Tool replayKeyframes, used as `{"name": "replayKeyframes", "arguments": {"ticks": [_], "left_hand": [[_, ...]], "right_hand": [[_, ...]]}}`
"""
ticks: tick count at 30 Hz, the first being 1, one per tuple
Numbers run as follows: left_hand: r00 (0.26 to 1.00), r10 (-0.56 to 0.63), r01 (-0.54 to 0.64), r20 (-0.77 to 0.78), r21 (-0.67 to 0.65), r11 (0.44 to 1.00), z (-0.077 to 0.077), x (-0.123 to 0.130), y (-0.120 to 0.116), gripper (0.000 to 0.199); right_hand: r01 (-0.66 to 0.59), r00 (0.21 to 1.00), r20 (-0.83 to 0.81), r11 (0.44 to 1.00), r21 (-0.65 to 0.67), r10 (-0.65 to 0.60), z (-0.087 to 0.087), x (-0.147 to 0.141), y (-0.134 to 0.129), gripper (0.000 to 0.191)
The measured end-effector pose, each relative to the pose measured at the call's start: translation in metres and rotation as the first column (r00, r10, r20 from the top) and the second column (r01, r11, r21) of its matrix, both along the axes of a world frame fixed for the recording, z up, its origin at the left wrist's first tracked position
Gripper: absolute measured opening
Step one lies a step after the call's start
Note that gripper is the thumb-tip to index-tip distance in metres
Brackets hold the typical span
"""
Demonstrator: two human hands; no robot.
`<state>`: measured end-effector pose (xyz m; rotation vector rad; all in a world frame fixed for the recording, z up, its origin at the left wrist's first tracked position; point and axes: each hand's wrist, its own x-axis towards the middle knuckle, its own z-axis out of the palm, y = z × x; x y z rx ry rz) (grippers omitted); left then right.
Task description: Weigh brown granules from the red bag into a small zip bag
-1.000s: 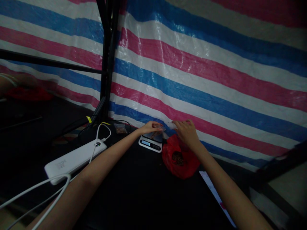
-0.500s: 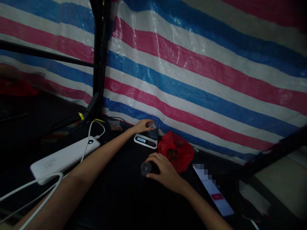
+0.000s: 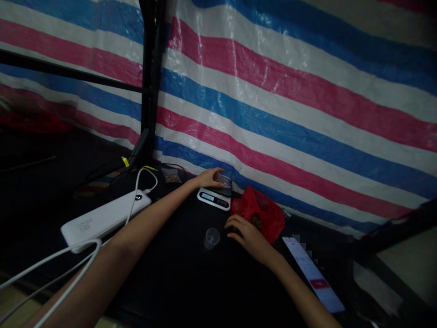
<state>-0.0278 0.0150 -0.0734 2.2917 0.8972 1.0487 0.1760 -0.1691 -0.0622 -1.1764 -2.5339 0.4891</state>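
At the digital scale point(image 3: 214, 199), which has a white body and a lit display, my left hand point(image 3: 209, 178) has thumb and fingers around a small clear plastic container point(image 3: 224, 181). The container is over the dark weighing plate, and its shape is partly hidden. A second item, a small clear plastic cup point(image 3: 212, 238), stands upright on the black surface with no hand on it. Just right of that cup, my right hand point(image 3: 246, 234) is open, fingers bent and apart. It lies in front of a red bag point(image 3: 273, 223) with small brown pieces point(image 3: 255, 221) in its opening.
A white power bank point(image 3: 105, 218) with white cables lies at left under my forearm. A phone point(image 3: 314, 273) with a lit screen is at right. Behind the scale are a small bag of brown pieces point(image 3: 171, 175), a black metal post point(image 3: 150, 91) and striped plastic sheeting point(image 3: 273, 114).
My right hand has let go of the small clear cup and moved right, toward the red bag. My left hand has lowered the clear container toward the scale's plate. The view has shifted slightly.
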Motion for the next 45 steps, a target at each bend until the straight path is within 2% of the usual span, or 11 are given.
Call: {"name": "replayKeyframes", "arguments": {"ticks": [4, 9, 12, 14, 18, 22, 25, 29, 33, 39, 45], "left_hand": [[1.0, 0.014, -0.014, 0.013, -0.024, 1.0, 0.0, -0.002, 0.0, 0.068], [1.0, 0.008, -0.008, -0.001, -0.033, 0.999, -0.001, -0.004, -0.002, 0.061], [1.0, 0.024, -0.024, -0.01, -0.006, 1.0, -0.001, -0.003, -0.001, 0.059], [0.999, 0.043, -0.043, 0.005, 0.032, 0.999, 0.0, 0.0, 0.0, 0.054], [0.997, 0.068, -0.072, 0.041, 0.097, 0.993, 0.003, 0.004, -0.002, 0.038], [0.996, 0.092, -0.091, 0.002, 0.162, 0.983, 0.006, 0.006, -0.007, 0.034], [0.988, 0.135, -0.121, -0.069, 0.177, 0.977, 0.006, 0.009, -0.009, 0.042], [0.959, 0.162, -0.125, -0.232, 0.168, 0.978, 0.002, 0.014, -0.01, 0.06], [0.939, 0.159, -0.098, -0.305, 0.204, 0.974, -0.001, 0.016, -0.01, 0.058], [0.98, 0.023, 0.004, -0.2, 0.133, 0.991, -0.003, 0.016, -0.006, 0.051], [0.998, 0.011, -0.009, -0.055, 0.032, 0.999, 0.002, 0.016, -0.006, 0.043]], "right_hand": [[-0.004, 1.0, -0.016, 1.0, -0.007, 0.004, -0.004, 0.0, 0.007, 0.01], [-0.024, 1.0, -0.002, 1.0, 0.013, 0.024, 0.003, 0.0, 0.008, 0.011], [-0.03, 0.995, -0.089, 0.998, 0.054, 0.035, 0.013, -0.003, 0.011, 0.013], [0.027, 0.98, -0.2, 0.994, 0.11, -0.004, 0.022, -0.006, 0.019, 0.014], [0.195, 0.917, -0.378, 0.971, 0.138, -0.13, 0.041, -0.009, 0.047, 0.018], [0.237, 0.941, -0.299, 0.937, 0.257, -0.156, 0.048, -0.006, 0.085, 0.016], [0.269, 0.951, -0.23, 0.917, 0.294, -0.205, 0.038, 0.0, 0.111, 0.015], [0.39, 0.9, -0.278, 0.904, 0.174, -0.335, 0.017, 0.011, 0.137, 0.013], [0.408, 0.853, -0.344, 0.913, -0.028, -0.392, 0.006, 0.016, 0.155, 0.013], [0.412, 0.838, -0.362, 0.908, -0.069, -0.408, 0.008, 0.002, 0.164, 0.01], [0.321, 0.797, -0.423, 0.896, -0.306, -0.431, 0.013, -0.017, 0.156, 0.02]]}}
